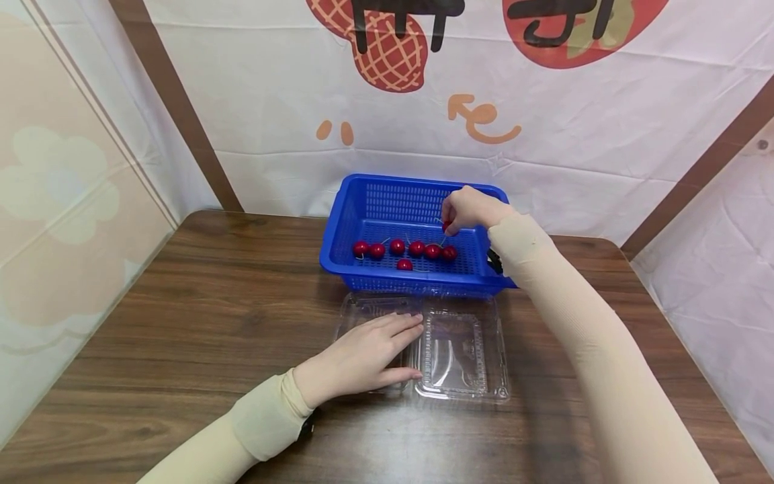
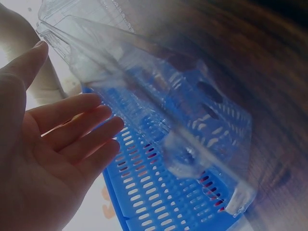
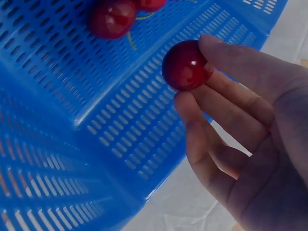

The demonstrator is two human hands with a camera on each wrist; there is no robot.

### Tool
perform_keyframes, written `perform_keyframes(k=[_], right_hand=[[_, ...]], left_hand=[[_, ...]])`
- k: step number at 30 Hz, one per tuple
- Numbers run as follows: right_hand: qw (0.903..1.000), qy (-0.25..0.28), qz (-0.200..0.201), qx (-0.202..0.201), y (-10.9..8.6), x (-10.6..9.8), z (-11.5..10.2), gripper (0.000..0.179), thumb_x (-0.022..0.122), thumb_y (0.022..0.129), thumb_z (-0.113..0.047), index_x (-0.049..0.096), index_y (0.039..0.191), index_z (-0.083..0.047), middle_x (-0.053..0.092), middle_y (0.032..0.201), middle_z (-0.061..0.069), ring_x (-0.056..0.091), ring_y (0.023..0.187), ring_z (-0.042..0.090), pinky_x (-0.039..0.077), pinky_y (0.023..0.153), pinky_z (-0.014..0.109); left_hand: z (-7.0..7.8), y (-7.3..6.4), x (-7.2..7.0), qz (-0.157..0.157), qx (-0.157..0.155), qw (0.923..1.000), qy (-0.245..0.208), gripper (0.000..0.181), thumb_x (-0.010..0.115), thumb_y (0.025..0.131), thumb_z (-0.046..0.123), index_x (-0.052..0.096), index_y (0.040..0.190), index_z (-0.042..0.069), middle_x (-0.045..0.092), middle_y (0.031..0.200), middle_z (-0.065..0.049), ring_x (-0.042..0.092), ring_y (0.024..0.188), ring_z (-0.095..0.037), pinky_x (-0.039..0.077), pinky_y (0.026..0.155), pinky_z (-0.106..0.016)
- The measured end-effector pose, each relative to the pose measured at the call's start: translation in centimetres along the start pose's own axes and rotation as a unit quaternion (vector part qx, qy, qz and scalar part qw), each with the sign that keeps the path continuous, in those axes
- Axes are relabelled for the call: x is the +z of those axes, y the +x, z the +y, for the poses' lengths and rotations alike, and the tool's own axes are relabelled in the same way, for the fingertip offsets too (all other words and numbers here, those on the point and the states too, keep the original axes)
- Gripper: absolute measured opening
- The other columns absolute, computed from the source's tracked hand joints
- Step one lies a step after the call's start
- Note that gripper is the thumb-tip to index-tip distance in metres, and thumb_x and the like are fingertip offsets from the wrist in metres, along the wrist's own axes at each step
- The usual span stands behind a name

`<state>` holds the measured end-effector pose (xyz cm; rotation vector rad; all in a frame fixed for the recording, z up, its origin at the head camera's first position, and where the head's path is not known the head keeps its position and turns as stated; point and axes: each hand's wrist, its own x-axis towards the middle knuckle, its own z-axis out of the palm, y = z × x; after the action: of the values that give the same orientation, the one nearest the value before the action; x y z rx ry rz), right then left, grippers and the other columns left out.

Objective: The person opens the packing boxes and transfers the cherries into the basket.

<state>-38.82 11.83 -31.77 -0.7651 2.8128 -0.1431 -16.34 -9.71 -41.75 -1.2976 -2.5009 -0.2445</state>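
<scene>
Between thumb and fingers my right hand (image 1: 468, 207) pinches a dark red cherry (image 3: 185, 66), held over the right part of a blue perforated basket (image 1: 338, 235). Several more cherries (image 1: 397, 247) lie on the basket floor, most in a rough row, some with thin stems. In front of the basket a clear plastic clamshell box (image 1: 496, 356) lies opened out flat. My left hand (image 1: 365, 353) rests over its left half with fingers straight, fingertips near the fold between the halves. The left wrist view shows that palm (image 2: 53, 159) beside the clear plastic.
A brown wood-grain table (image 1: 242, 302) bears everything. Right behind the basket hangs a white printed cloth (image 1: 266, 101), and more cloth (image 1: 713, 222) borders the table at the sides.
</scene>
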Motion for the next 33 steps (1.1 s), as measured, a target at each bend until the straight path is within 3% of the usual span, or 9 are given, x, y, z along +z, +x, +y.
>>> perform_keyframes(k=[7,18,33], right_hand=[[0.9995,-0.030,-0.006,0.013,-0.1,0.4,1.0,0.023,0.078,0.078,-0.018,0.070,0.096,-0.006,0.071,0.093,0.009,0.063,0.084,0.021,0.055,0.080,0.037],[0.9987,-0.013,-0.033,0.035,0.1,1.3,2.3,0.019,0.078,0.078,-0.019,0.070,0.092,-0.009,0.070,0.091,0.007,0.062,0.084,0.020,0.054,0.078,0.036],[0.9964,-0.042,-0.066,0.035,0.1,2.1,2.4,0.023,0.079,0.075,-0.020,0.070,0.094,-0.009,0.069,0.092,0.006,0.059,0.084,0.020,0.052,0.074,0.033]], left_hand=[[0.0,-0.1,0.0,0.000,-0.001,1.0000,0.003,0.067,0.056,0.089,0.055,0.056,0.130,0.002,0.055,0.136,-0.013,0.052,0.126,-0.025,0.038,0.111,-0.034],[0.1,-0.1,-0.1,0.001,-0.001,1.0000,0.001,0.067,0.056,0.089,0.055,0.057,0.130,0.002,0.054,0.136,-0.013,0.052,0.126,-0.026,0.038,0.111,-0.034],[0.2,-0.1,-0.2,0.000,-0.004,1.0000,-0.002,0.066,0.057,0.088,0.054,0.057,0.129,0.002,0.054,0.136,-0.013,0.052,0.126,-0.026,0.038,0.111,-0.034]])
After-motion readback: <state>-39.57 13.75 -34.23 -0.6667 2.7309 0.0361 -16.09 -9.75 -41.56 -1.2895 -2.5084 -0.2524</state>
